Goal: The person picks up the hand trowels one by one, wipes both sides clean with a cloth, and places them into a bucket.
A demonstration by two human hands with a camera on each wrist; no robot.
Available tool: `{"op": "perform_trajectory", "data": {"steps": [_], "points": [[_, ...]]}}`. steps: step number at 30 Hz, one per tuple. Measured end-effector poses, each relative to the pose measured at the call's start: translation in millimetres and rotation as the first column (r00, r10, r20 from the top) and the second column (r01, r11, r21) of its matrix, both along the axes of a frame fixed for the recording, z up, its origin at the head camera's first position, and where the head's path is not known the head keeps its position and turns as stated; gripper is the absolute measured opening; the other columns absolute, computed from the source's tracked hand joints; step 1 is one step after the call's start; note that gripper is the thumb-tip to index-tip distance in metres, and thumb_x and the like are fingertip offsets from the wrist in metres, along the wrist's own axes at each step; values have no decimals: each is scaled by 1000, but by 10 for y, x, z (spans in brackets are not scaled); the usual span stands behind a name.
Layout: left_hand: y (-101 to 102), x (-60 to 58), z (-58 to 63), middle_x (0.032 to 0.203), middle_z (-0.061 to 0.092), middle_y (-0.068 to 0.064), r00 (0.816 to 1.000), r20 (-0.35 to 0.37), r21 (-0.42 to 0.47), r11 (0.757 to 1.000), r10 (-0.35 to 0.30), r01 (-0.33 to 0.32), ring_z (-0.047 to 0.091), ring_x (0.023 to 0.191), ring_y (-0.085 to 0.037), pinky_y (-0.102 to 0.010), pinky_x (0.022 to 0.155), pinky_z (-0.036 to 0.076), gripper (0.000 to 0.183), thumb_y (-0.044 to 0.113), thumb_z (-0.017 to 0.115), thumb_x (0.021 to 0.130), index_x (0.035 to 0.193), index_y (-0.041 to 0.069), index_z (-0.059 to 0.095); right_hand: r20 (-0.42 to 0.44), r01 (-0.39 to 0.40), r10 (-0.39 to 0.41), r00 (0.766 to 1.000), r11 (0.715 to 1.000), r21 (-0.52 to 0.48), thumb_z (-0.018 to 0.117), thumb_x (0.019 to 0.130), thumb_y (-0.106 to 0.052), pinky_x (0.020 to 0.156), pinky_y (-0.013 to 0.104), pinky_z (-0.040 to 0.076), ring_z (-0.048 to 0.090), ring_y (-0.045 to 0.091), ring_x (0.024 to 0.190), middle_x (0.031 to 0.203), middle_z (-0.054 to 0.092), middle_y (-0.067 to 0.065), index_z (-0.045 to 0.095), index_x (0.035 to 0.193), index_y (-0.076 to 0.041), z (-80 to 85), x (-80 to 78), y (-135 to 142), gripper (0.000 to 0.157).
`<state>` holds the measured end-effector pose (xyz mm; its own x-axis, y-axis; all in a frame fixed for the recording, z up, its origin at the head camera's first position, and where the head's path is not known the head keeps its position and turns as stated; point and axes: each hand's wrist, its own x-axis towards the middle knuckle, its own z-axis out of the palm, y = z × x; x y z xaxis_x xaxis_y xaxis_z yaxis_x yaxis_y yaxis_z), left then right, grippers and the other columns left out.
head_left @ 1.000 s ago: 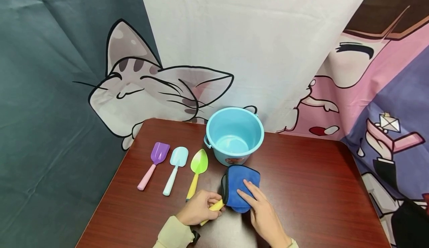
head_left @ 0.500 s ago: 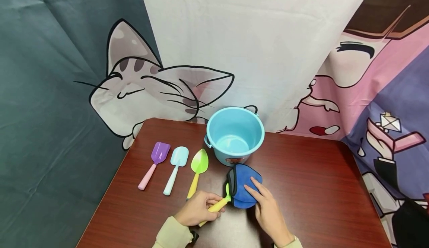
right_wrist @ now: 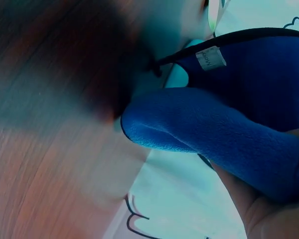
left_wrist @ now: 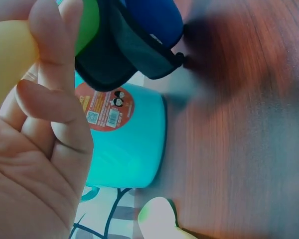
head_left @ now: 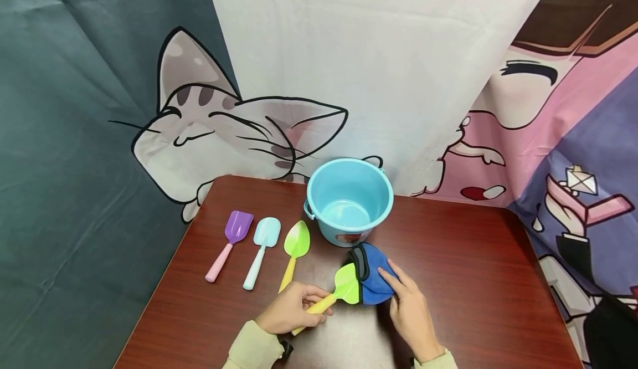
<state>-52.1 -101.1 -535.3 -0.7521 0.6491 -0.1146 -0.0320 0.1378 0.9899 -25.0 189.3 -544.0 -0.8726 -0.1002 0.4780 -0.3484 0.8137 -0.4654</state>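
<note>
My left hand holds the yellow handle of a toy trowel with a pointed lime-green blade. A blue fleecy, mitt-like cloth with black edging lies over the blade's far end, hiding its tip. My right hand grips this cloth from the right, its fingers spread over the blue outside. In the right wrist view a small white label shows on the cloth, and a thick fold hangs below it. The left wrist view shows a dark flap of the cloth beside the green blade.
A light blue bucket stands behind the hands. To the left lie a purple scoop with a pink handle, a pale blue shovel and another green trowel. A printed cloth backdrop hangs behind the brown table.
The blue cloth has moved right along the trowel with my right hand, so more of the green blade shows. My left hand keeps its hold on the handle and has hardly moved.
</note>
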Motion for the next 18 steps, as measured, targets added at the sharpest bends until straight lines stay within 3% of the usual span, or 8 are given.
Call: {"op": "perform_trajectory", "data": {"steps": [4, 9, 18], "points": [[-20, 1, 21, 95, 76, -8, 1000, -3, -3, 1000, -1, 1, 71, 89, -14, -24, 72, 56, 37, 8, 76, 85, 120, 0, 69, -4, 37, -37, 999, 999, -1, 60, 76, 20, 81, 43, 51, 61, 34, 120, 140, 59, 9, 71, 126, -10, 21, -6, 59, 60], [-60, -5, 75, 96, 75, -13, 999, -11, -37, 999, 35, -35, 71, 87, -13, -24, 74, 55, 31, 10, 78, 85, 116, 6, 72, 11, 81, -81, 997, 997, 2, 59, 78, 20, 71, 39, 47, 61, 33, 120, 141, 59, 10, 71, 127, -11, 75, 1, 143, 59], [-253, -78, 257, 89, 72, 3, 974, -196, -143, 980, 112, -141, 65, 77, -8, -22, 66, 52, 24, 18, 77, 90, 113, 14, 75, -13, 115, -115, 993, 993, -8, 57, 77, 21, 67, 25, 34, 62, 29, 113, 138, 60, 13, 71, 126, -10, 171, -6, 307, 60]]}}
